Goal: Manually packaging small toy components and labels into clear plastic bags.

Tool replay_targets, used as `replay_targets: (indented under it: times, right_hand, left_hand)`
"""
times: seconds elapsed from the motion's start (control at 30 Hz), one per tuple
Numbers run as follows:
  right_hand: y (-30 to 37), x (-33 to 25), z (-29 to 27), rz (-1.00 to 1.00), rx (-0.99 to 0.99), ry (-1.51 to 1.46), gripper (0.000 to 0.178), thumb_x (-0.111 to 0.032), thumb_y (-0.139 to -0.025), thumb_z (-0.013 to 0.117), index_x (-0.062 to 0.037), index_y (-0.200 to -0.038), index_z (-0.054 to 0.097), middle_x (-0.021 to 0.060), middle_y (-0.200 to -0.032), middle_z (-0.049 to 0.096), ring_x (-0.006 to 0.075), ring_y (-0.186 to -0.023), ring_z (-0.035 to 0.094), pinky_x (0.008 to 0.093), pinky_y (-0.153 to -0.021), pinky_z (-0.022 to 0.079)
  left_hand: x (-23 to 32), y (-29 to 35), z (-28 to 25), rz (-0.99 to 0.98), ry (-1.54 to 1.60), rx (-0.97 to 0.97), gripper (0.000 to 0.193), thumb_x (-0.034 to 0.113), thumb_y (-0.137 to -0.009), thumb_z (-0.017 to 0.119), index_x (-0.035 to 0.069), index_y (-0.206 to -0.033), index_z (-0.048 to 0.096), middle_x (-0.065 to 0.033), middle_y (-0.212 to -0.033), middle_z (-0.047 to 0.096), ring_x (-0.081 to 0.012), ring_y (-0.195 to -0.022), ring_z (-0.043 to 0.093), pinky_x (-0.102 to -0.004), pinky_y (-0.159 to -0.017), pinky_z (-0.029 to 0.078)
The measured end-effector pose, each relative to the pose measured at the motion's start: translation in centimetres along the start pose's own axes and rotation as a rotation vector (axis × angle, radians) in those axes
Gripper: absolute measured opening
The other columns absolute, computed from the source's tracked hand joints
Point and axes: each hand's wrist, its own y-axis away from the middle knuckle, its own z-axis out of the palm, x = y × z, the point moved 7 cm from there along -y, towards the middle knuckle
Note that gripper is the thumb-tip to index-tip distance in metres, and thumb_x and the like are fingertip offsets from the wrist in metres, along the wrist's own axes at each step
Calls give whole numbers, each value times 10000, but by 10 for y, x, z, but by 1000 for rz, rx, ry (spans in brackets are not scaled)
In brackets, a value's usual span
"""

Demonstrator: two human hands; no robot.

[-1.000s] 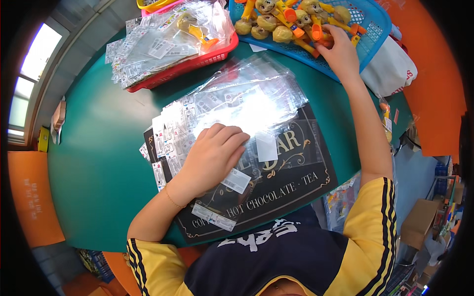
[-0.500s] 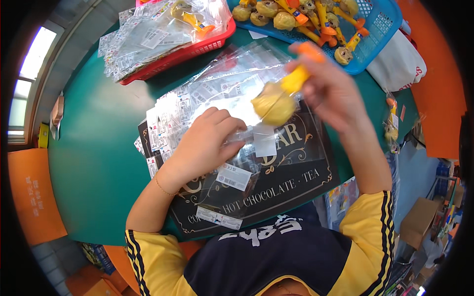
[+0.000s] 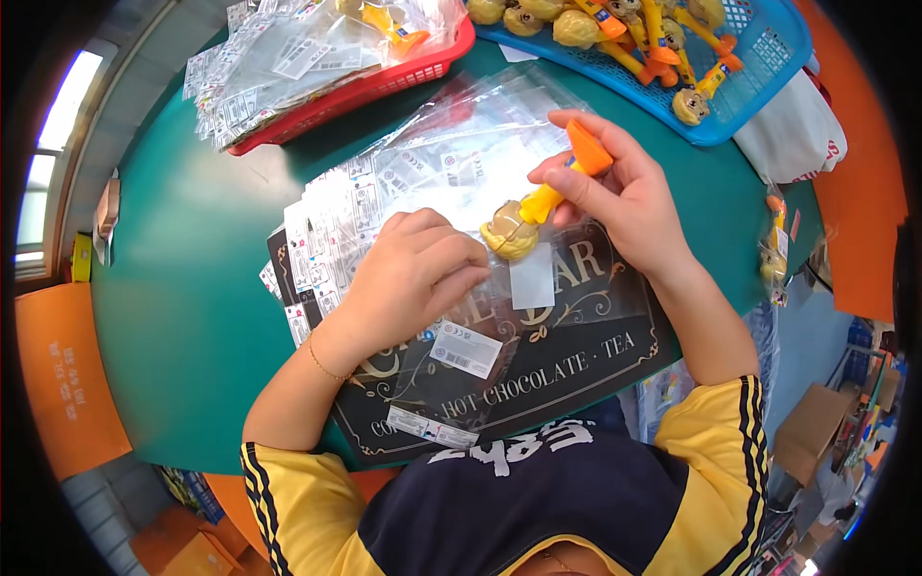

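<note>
My right hand (image 3: 624, 197) grips a candy dispenser toy (image 3: 510, 231) by its yellow stem, near the orange foot. The toy's blond head points down and left, close to the fingertips of my left hand (image 3: 415, 274). Those left fingers are pinched on the upper edge of a clear plastic bag (image 3: 444, 392) with white labels, which hangs toward me over a black printed mat (image 3: 576, 360). Beneath and beyond my hands lies a fanned stack of similar clear bags (image 3: 331, 226); a white label shows under the toy's head.
A red basket (image 3: 403, 75) heaped with flat bags stands at the far left. At the far right, a blue basket (image 3: 754, 96) holds several more such toys. One bagged toy (image 3: 774, 235) lies by the right edge of the green table (image 3: 182, 317), near a white bag (image 3: 792, 134).
My right hand has brought the toy lower and turned it, so the head now sits nearer my left fingers. The left hand stays on the bag. The whole view has shifted slightly.
</note>
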Motion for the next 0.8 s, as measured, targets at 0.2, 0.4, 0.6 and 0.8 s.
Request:
replay_targets:
  times: [0.2,0.4,0.6,0.8]
  right_hand:
    - [10,-6,8,-5,0,-34,508,-58,-843,621,-32,-1301,402,123,-899,650,79,-589,580,168,-541,474]
    - [8,-3,4,86,24,-2,480,-67,-832,637,-40,-1262,426,107,-828,666,82,-536,579,161,-484,453]
    - [9,6,5,105,42,-60,457,-64,-835,634,-40,-1240,425,106,-880,653,87,-568,591,171,-514,469]
    - [13,1,26,52,-191,-171,436,-96,-876,591,-44,-1264,399,123,-1011,626,111,-700,627,209,-656,518]
  left_hand:
    - [17,-3,-6,116,2,120,137,134,-719,688,107,-817,596,-11,-814,580,-209,-809,538,-332,-749,391]
    - [22,0,-6,148,-41,159,168,134,-691,703,112,-822,600,-4,-831,581,-205,-813,536,-329,-752,392]
    - [27,1,-9,179,-30,229,189,128,-673,712,109,-832,611,1,-850,580,-207,-812,531,-331,-741,397]
    - [22,3,-8,171,-40,247,206,111,-648,721,112,-823,614,-18,-904,572,-215,-820,532,-333,-733,405]
